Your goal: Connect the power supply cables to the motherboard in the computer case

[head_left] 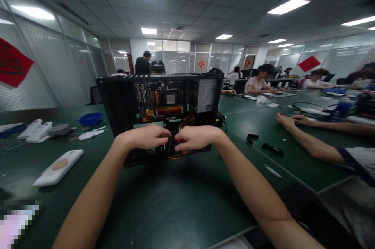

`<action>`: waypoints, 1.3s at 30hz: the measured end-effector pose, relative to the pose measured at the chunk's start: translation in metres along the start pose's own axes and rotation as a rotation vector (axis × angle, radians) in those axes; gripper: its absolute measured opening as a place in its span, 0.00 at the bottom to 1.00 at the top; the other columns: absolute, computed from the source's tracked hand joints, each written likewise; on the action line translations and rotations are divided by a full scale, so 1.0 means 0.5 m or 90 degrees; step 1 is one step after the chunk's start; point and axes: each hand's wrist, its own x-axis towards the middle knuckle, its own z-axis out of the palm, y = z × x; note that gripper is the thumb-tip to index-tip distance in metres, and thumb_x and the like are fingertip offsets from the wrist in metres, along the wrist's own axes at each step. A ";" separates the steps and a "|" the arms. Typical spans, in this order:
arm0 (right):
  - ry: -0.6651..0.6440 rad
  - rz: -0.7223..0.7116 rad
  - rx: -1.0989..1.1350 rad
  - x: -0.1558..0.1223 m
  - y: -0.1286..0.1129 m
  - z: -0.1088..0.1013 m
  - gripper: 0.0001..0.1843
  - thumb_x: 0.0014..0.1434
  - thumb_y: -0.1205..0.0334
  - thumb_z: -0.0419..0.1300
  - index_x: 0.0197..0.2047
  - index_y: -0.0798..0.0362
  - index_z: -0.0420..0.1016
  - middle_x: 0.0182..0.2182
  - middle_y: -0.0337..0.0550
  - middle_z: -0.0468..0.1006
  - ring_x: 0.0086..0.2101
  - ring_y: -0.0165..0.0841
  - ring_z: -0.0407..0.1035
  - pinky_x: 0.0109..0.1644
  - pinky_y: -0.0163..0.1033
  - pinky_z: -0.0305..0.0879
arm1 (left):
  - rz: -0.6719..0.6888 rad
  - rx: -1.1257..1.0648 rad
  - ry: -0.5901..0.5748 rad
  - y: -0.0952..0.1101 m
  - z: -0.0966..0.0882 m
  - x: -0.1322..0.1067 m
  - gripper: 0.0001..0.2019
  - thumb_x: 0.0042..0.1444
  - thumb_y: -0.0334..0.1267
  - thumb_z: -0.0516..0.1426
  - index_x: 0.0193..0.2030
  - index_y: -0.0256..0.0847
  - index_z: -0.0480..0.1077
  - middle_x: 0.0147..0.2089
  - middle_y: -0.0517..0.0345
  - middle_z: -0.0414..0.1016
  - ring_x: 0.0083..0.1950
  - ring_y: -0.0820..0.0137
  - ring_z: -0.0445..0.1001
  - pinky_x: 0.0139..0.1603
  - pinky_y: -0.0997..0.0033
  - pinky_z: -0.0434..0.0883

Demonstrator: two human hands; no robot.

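An open black computer case (117, 116) stands in front of me on the table, its inside facing me. The motherboard (159, 98) sits in its upper part, and the power supply (205, 94) is at the upper right. My left hand (146, 137) reaches into the lower part, fingers curled at a dark part. Close beside it, my right hand (197, 137) is closed in a pinch, and a bit of red shows at its fingertips. What either hand grips is too small and dark to name. A bundle of coloured cables (189, 119) hangs just above the right hand.
On the left lie a white case-like object (60, 167), a blue tray (90, 119) and a grey box (60, 129). Small black parts (272, 149) lie on the green table (175, 210) at right. A co-worker's forearms (310, 135) rest on the table there.
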 end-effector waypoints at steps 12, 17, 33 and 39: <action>0.313 -0.053 0.243 -0.064 0.005 -0.042 0.20 0.65 0.46 0.57 0.30 0.54 0.69 0.26 0.39 0.77 0.24 0.28 0.69 0.28 0.33 0.63 | 0.043 -0.065 -0.037 0.019 0.000 0.001 0.13 0.62 0.46 0.57 0.41 0.40 0.79 0.32 0.59 0.79 0.32 0.69 0.75 0.31 0.74 0.65; 0.356 -0.081 0.312 -0.056 0.008 -0.042 0.18 0.63 0.46 0.60 0.33 0.54 0.71 0.27 0.39 0.77 0.27 0.30 0.70 0.30 0.34 0.65 | 0.113 -0.031 0.222 0.026 -0.014 -0.003 0.14 0.63 0.45 0.58 0.41 0.38 0.80 0.32 0.57 0.79 0.31 0.71 0.74 0.32 0.74 0.65; 0.279 -0.071 0.276 -0.035 0.022 -0.027 0.17 0.64 0.49 0.59 0.34 0.56 0.73 0.28 0.38 0.75 0.28 0.28 0.67 0.30 0.34 0.63 | 0.070 0.130 0.363 0.046 -0.008 -0.006 0.37 0.55 0.46 0.65 0.71 0.46 0.59 0.43 0.57 0.81 0.40 0.65 0.79 0.39 0.72 0.69; 0.238 -0.080 0.294 -0.020 0.010 -0.017 0.17 0.61 0.47 0.62 0.38 0.55 0.71 0.26 0.35 0.72 0.25 0.27 0.66 0.27 0.32 0.62 | 0.067 0.174 0.370 0.053 -0.011 -0.011 0.26 0.57 0.44 0.63 0.62 0.45 0.69 0.51 0.55 0.80 0.46 0.63 0.79 0.44 0.70 0.70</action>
